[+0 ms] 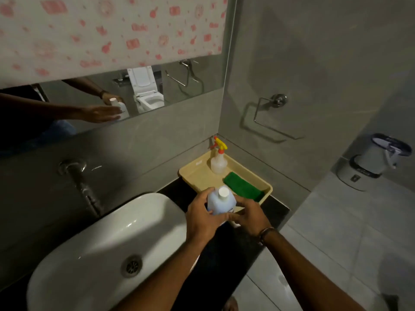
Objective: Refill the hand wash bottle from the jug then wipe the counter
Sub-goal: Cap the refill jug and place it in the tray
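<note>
- White ceramic first: the basin (pixel 107 239) fills the left of the view, with a chrome tap (pixel 78 178) coming out of the grey wall above it.
- Just right of the basin, the left hand (pixel 203 217) is wrapped around the near-left side of the jug (pixel 221 202), fingers curled on its shoulder and lower body, in a firm grip rather than a flat touch.
- The jug is a pale bluish container with a white cap (pixel 224 193) still on; it sits at the front edge of the tray, above the black counter (pixel 272 211). Whether its base rests on anything I cannot tell, as the hands cover it.
- The right hand (pixel 249 217) cups the jug's right side, half closed, fingertips meeting the lower front near what looks like a label.
- Further right and back, the cream tray (pixel 197 173) holds a spray bottle (pixel 218 162) with a yellow and orange trigger, and a folded green cloth (pixel 243 185) beside it.
- No hand wash bottle is clearly visible.
- Risks, as I judge them: the jug looks fairly full, so uncapping it one-handed could let it tip; lifting it could clip the tray rim and knock the spray bottle; a fast pour would run over the dark counter, where spills are hard to see.
</note>
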### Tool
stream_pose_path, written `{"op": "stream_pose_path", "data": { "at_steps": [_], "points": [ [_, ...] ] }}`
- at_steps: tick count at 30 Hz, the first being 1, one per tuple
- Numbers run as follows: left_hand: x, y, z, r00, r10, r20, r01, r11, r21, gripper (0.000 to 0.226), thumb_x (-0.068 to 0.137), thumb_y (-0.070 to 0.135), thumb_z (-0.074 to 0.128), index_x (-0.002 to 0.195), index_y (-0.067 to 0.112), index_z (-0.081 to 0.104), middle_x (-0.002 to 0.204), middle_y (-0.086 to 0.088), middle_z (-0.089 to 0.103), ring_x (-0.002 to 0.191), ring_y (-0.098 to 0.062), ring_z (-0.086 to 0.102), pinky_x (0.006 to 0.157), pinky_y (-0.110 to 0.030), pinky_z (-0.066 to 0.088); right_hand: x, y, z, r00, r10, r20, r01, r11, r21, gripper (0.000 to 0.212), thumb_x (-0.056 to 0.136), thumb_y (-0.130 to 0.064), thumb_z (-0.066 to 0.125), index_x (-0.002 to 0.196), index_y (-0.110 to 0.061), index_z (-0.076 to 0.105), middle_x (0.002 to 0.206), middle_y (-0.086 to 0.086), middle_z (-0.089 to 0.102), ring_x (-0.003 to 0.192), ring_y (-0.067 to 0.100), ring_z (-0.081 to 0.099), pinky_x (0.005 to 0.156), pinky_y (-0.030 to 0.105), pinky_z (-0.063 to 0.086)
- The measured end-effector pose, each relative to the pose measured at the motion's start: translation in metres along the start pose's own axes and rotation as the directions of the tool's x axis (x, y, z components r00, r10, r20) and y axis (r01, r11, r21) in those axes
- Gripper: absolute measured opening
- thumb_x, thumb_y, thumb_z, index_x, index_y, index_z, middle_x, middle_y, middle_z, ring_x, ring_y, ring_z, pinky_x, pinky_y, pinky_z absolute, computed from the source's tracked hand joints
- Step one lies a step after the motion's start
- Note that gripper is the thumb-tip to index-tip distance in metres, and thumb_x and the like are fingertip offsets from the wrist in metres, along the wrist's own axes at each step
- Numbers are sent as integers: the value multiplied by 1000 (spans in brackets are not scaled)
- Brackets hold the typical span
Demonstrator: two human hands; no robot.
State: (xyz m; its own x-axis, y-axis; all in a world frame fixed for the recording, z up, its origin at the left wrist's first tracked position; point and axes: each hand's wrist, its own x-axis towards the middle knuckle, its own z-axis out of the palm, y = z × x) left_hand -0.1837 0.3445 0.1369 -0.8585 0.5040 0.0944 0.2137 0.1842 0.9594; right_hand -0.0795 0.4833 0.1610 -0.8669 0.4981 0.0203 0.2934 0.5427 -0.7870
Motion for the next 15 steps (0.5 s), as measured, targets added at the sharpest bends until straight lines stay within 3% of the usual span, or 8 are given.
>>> {"op": "stream_pose_path", "data": {
  "at_steps": [3, 9, 12, 13, 15],
  "points": [
    [62, -1, 16, 1000, 9, -30, -8, 1000, 26, 85, 51, 32, 102, 128, 26, 67, 127, 6, 71, 119, -15, 66, 86, -46, 63, 69, 18, -4, 1000, -5, 14, 5, 1000, 2, 61, 79, -39, 86, 134, -23, 66, 131, -5, 70, 114, 19, 67, 96, 41, 55],
    [176, -33, 43, 994, -23, -107, 32, 996, 81, 86, 46, 34, 103, 125, 21, 70, 128, 3, 72, 120, -16, 66, 93, -32, 58, 204, 65, 13, 997, -32, 77, 28, 998, 56, 59, 77, -34, 88, 131, -19, 68, 128, -3, 71, 117, 13, 62, 88, 21, 46],
    [217, -59, 52, 989, -98, -111, 108, 990, 88, 76, 57, 23, 99, 126, 25, 66, 127, -1, 70, 120, -21, 66, 96, -29, 53, 259, 88, 30, 980, -1, 197, -6, 999, 34, 51, 80, -25, 87, 128, -19, 70, 130, 4, 70, 121, 23, 62, 99, 34, 49],
    [229, -68, 54, 985, -134, -106, 143, 986, 86, 74, 61, 23, 95, 129, 26, 64, 129, -2, 69, 121, -24, 66, 96, -31, 53, 274, 96, 37, 973, 12, 229, -21, 999, 36, 50, 81, -21, 87, 127, -17, 69, 131, 7, 68, 123, 27, 60, 103, 40, 48],
    [246, -84, 58, 981, -164, -104, 173, 981, 82, 76, 65, 34, 90, 135, 21, 63, 137, -8, 65, 127, -30, 61, 101, -42, 54, 293, 109, 50, 978, 41, 204, -60, 994, 86, 51, 82, -17, 86, 129, -13, 68, 131, 11, 68, 122, 32, 61, 101, 38, 48]
  ]
}}
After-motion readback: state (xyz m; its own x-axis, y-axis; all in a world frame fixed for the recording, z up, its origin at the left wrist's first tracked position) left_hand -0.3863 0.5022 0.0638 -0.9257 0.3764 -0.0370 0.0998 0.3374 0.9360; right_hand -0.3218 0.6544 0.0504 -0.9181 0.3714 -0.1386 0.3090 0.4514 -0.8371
